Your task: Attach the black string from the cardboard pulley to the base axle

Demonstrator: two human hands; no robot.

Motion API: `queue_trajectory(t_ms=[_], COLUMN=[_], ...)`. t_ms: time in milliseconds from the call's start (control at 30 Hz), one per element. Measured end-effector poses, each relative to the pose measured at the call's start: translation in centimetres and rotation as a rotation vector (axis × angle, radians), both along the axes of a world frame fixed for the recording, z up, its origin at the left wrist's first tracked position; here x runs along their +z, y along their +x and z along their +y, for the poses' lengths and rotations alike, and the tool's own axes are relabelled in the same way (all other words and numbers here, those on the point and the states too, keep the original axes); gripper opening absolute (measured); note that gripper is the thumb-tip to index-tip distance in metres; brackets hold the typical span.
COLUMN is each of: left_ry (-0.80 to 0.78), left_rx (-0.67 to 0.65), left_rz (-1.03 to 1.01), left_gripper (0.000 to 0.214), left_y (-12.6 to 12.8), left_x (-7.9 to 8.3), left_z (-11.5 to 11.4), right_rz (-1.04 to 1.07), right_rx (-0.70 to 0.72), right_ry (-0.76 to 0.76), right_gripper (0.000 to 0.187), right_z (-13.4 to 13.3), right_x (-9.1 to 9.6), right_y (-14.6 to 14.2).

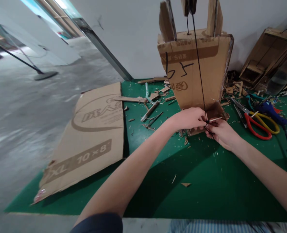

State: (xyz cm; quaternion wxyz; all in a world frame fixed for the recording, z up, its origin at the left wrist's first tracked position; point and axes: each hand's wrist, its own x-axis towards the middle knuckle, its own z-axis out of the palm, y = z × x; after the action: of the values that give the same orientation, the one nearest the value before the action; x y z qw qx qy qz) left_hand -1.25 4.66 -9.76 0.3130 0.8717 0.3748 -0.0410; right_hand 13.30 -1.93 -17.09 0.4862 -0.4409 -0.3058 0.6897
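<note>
A black string [199, 64] runs down the front of an upright cardboard structure [206, 74] from above. Its lower end is wound in a dark knot around a thin wooden stick [216, 119]. My left hand [192, 118] pinches the string from the left, close to this knot. From the right, my right hand [222, 133] has its fingers closed at the same spot, with a loose string tail by its fingertips. Both hands are in front of the open cardboard tray [221, 110] at the structure's base. The fingertips partly cover one another.
A large flat cardboard sheet [97, 129] overhangs the green table [182, 200] at left. Scissors [257, 124] with red and yellow handles and a blue tool [270, 111] lie right. A pen-like cutter [150, 111] and scraps are scattered left; another cardboard build [264, 58] stands behind.
</note>
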Motion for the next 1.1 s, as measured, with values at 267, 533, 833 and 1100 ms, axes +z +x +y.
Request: queue_trajectory(t_ms=[267,533,833,1100], left_ry=[0.059,-0.004,0.014,0.005], left_rx=[-0.025,0.01,-0.026,-0.063], left_rz=[0.006,0.005,0.017,0.014], left_gripper=[0.02,0.022,0.022,0.024], left_y=[-0.08,-0.12,-0.14,-0.1], left_x=[-0.3,-0.07,-0.21,0.06], left_z=[0.0,-0.07,0.33,0.43], right_rz=[-0.075,0.066,0.058,0.132], right_rx=[-0.021,-0.001,-0.007,0.017], right_ry=[0.033,-0.048,-0.079,-0.087], right_gripper=[0.03,0.031,0.032,0.027], right_z=[-0.01,-0.46,-0.15,-0.17], right_x=[-0.22,0.07,0.0,0.11], right_y=[-0.36,0.59,0.17,0.25])
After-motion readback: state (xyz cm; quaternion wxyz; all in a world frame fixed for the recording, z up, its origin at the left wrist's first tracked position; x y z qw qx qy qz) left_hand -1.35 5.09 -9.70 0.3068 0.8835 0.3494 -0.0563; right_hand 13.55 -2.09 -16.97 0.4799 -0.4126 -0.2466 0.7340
